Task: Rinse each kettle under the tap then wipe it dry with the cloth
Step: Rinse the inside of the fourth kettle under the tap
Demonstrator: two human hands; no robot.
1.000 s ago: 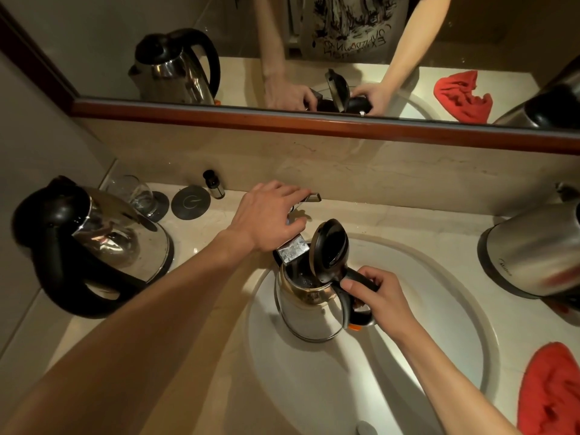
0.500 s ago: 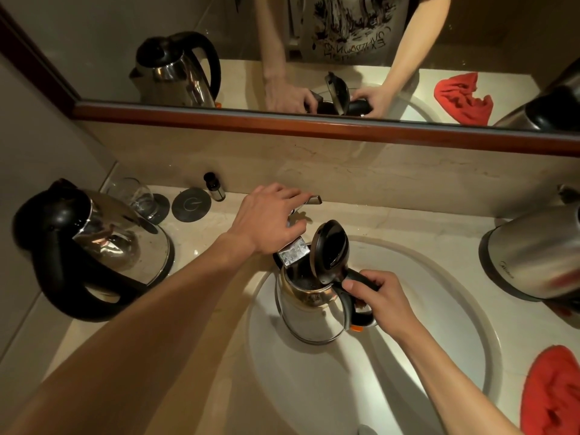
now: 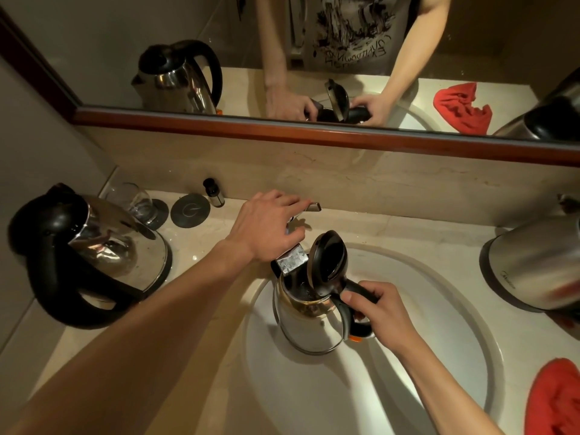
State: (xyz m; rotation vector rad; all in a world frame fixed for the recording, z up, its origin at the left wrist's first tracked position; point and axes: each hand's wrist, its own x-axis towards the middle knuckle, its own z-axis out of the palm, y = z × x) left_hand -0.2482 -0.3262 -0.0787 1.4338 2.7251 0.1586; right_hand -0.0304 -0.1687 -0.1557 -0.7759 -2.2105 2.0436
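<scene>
Over the white basin [image 3: 439, 356], a steel kettle [image 3: 306, 321] stands upright with its black lid [image 3: 328, 265] hinged open, its mouth directly beneath the chrome tap spout [image 3: 292, 262]. Whether water is running cannot be told. The task appears to be at its first stage: this kettle is being rinsed and is not yet wiped. Two more steel kettles wait on the counter, one at left [image 3: 94, 255] and one at right [image 3: 536, 265], both apparently untouched. The red cloth [image 3: 555, 400] lies unused at the counter's right edge. The right hand [image 3: 383, 312] grips the kettle's black handle, fingers curled fully round it. The left hand [image 3: 270, 227] rests on the tap lever [image 3: 314, 207], fingers loosely extended over it rather than clenched.
</scene>
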